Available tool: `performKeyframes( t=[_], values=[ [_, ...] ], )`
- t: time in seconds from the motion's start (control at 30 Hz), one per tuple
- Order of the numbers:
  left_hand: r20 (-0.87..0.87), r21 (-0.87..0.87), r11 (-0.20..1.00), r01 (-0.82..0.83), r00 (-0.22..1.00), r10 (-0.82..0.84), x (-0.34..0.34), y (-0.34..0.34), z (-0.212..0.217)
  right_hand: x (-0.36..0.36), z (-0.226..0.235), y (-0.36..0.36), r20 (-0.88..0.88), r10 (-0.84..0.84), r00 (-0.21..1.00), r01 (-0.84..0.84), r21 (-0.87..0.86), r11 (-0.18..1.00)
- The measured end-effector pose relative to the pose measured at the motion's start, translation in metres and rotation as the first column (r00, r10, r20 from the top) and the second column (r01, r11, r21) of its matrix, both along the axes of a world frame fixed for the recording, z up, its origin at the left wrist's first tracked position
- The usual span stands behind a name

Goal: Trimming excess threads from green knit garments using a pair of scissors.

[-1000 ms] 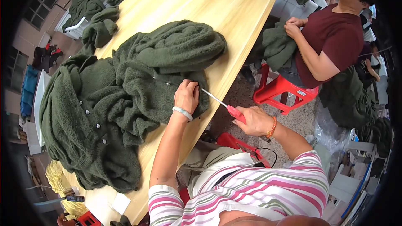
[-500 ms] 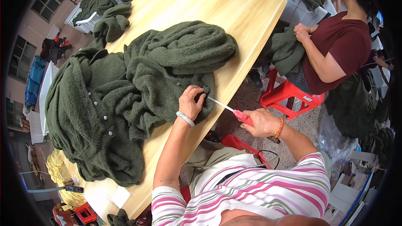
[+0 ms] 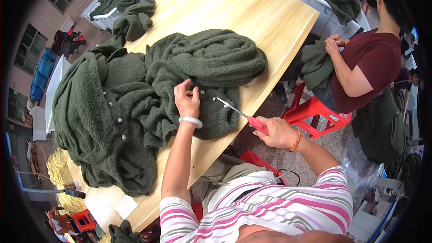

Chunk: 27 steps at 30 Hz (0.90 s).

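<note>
A heap of dark green knitted cardigan (image 3: 135, 76) lies across the wooden table, with round shiny buttons (image 3: 120, 120) along one edge. My left hand (image 3: 187, 102) rests on the knit with thumb and forefinger apart and nothing seen between them. More shiny buttons (image 3: 202, 92) sit just right of it. My right hand (image 3: 280, 132) grips a tool with a red handle (image 3: 258, 125) and a thin metal shaft. The shaft's tip is over the knit, next to a button; whether it touches cannot be made out. A thin clear tube or cord runs down near my right wrist.
The wooden table (image 3: 279, 22) has its edge between my hands and my body. At right, a person in a dark red shirt (image 3: 369, 69) sits on a red stool (image 3: 315, 114), holding green knitwear. White bins (image 3: 321, 4) of similar garments stand beyond. A white paper (image 3: 126, 207) lies at the near left.
My left hand has moved left and slightly up, off the tool tip. Buttons hidden before now show there. The tool has shifted slightly left, and the view has shifted a little.
</note>
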<state>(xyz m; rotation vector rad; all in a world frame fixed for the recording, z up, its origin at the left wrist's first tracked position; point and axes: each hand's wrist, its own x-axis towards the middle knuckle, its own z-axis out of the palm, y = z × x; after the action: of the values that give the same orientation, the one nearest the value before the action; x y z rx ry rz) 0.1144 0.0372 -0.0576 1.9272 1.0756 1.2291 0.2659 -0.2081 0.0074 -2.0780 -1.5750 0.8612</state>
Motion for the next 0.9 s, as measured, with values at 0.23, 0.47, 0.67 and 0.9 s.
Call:
performKeyframes(
  t=[0.23,0.47,0.67,0.9],
  values=[
    [-0.251,0.064,0.993,0.101,0.965,-0.082,-0.002,0.058,-0.040,-0.010,0.007,0.054,0.129,0.071,0.989,-0.065,-0.051,0.997],
    [-0.151,-0.033,0.970,0.240,0.958,-0.242,-0.009,0.062,-0.055,-0.013,-0.020,0.092,0.214,0.145,0.966,-0.120,-0.127,0.985],
    [0.058,-0.157,0.921,0.356,0.935,-0.351,-0.027,0.065,-0.058,-0.021,-0.019,0.106,0.217,0.140,0.966,-0.128,-0.071,0.989],
    [0.091,-0.153,0.907,0.391,0.920,-0.381,-0.042,0.087,-0.064,-0.021,-0.007,0.090,0.121,0.160,0.980,-0.153,-0.065,0.986]
  ],
)
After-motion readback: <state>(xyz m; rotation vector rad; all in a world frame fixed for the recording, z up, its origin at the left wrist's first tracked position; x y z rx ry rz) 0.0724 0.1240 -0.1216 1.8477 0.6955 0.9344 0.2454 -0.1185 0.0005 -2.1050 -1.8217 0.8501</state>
